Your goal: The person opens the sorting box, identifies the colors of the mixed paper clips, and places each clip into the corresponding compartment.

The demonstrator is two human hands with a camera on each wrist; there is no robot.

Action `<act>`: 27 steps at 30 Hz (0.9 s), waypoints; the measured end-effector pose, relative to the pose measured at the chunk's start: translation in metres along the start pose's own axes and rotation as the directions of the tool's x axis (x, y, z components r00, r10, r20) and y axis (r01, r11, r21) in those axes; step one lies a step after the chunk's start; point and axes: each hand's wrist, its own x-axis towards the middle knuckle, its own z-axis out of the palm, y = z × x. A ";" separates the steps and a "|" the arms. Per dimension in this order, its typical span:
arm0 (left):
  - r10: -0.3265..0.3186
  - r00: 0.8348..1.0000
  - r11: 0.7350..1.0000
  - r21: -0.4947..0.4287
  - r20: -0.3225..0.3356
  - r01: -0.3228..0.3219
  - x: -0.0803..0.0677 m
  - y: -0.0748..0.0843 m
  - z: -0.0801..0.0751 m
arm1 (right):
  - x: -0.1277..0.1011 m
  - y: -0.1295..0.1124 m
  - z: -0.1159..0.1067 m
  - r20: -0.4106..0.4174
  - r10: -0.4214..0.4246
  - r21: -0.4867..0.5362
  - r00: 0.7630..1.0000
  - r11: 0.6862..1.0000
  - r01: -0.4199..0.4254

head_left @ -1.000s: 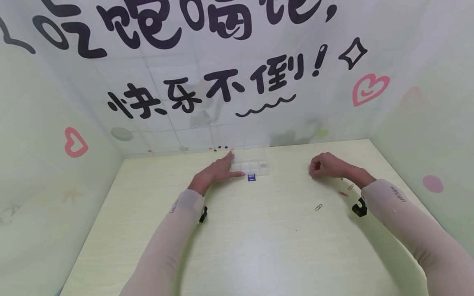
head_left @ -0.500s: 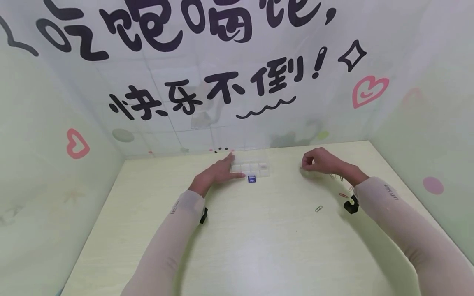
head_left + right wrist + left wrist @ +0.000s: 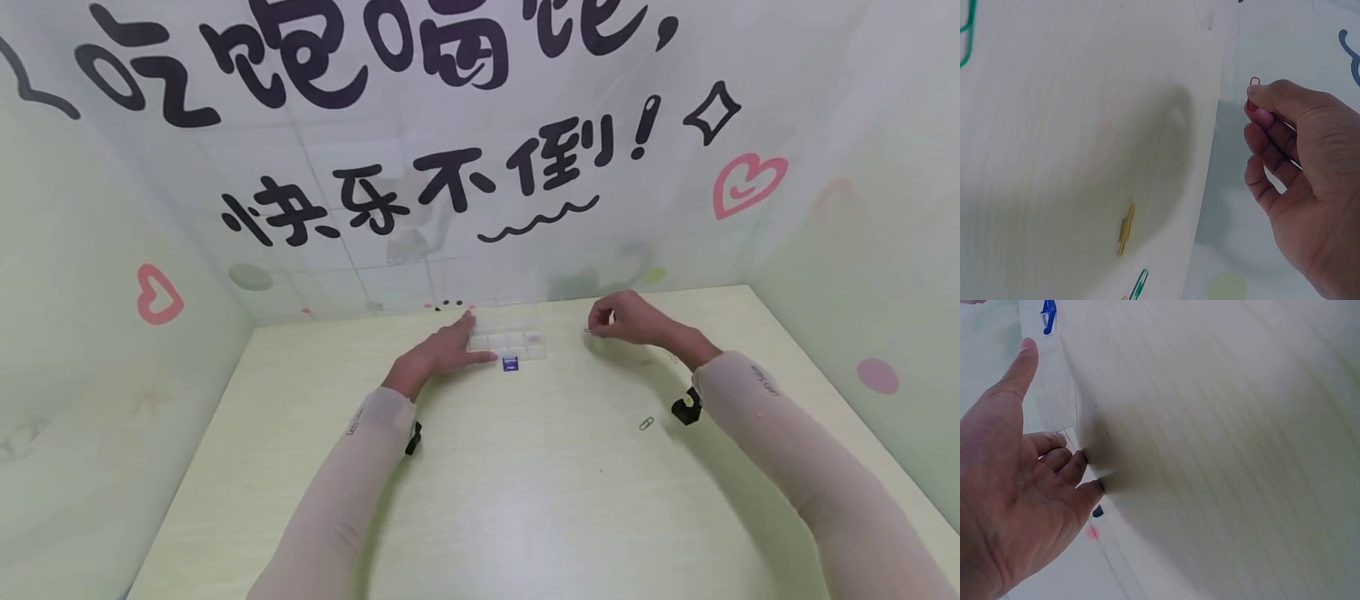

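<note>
A clear plastic compartment box (image 3: 517, 346) with a blue latch (image 3: 511, 364) lies near the back of the table. Something pinkish shows in its right-hand compartment. My left hand (image 3: 446, 346) rests at the box's left end, thumb stretched along the front and fingers behind. In the left wrist view, the left hand (image 3: 1016, 481) has its thumb and fingers spread about the clear wall (image 3: 1057, 394). To the right of the box, my right hand (image 3: 630, 318) pinches a red paper clip (image 3: 1255, 81) between thumb and index finger, one loop sticking out past the fingertips.
A gold paper clip (image 3: 1126, 230) and a green paper clip (image 3: 1139, 285) lie on the table below the right hand. Nearer the front is another paper clip (image 3: 647, 424). A white wall (image 3: 375, 283) with lettering rises along the table's back edge.
My right hand has moved left toward the box, carrying the pinched paper clip. The left hand and the box stay where they were.
</note>
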 end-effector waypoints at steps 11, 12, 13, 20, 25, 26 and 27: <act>-0.002 1.000 1.000 0.024 -0.002 0.002 0.000 0.001 0.000 | 0.022 -0.013 0.009 -0.033 -0.064 0.024 0.997 0.998 0.065; 0.000 1.000 1.000 0.024 -0.002 0.000 0.000 0.001 0.001 | 0.023 -0.014 0.010 -0.037 -0.068 0.021 0.997 0.997 0.069; -0.001 1.000 1.000 0.025 -0.004 0.001 0.000 0.001 0.000 | 0.026 -0.015 0.011 -0.042 -0.072 0.021 0.997 0.997 0.072; 0.008 1.000 1.000 0.010 -0.008 -0.008 0.000 0.001 0.000 | 0.040 -0.023 0.020 -0.074 -0.105 0.018 0.992 0.994 0.107; 0.006 1.000 1.000 0.009 -0.008 -0.005 -0.001 0.002 0.002 | 0.047 -0.026 0.029 -0.090 -0.111 0.007 0.990 0.994 0.112; 0.004 1.000 1.000 0.009 -0.011 -0.004 -0.001 0.002 0.002 | 0.048 -0.027 0.030 -0.092 -0.114 0.004 0.989 0.993 0.115; 0.003 1.000 1.000 0.010 -0.013 -0.002 -0.001 0.002 0.002 | 0.050 -0.027 0.032 -0.093 -0.117 0.002 0.989 0.993 0.117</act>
